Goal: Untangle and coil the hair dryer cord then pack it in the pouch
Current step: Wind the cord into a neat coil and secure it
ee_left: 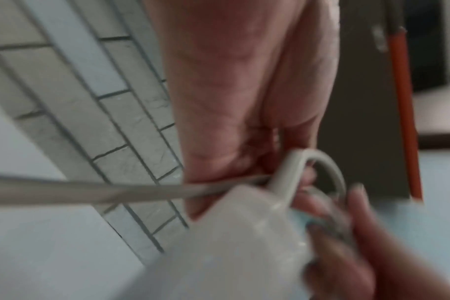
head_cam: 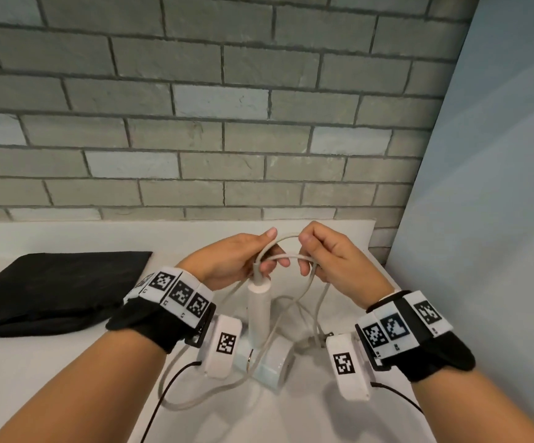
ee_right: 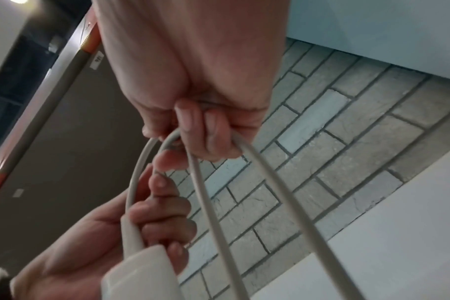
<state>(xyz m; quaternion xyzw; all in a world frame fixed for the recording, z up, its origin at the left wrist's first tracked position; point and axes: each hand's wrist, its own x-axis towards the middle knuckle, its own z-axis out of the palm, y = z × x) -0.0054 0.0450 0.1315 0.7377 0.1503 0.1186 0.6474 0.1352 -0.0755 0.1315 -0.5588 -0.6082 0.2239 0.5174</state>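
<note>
The left hand [head_cam: 236, 260] grips the cord [head_cam: 278, 258] just above the upright hair dryer [head_cam: 259, 314] handle to anchor it, the right hand [head_cam: 332, 260] pinches a loop — coiling barely begun — while the black pouch [head_cam: 54, 289] waits on the counter [head_cam: 35, 378] to the left

Left wrist view is motion-blurred, so you can't read how your left hand [ee_left: 244, 121] grips the cord [ee_left: 116, 190]. In the head view your wrist cameras cover part of the hair dryer [head_cam: 272, 362]; the plug [head_cam: 312, 342] is too small to make out.
</note>
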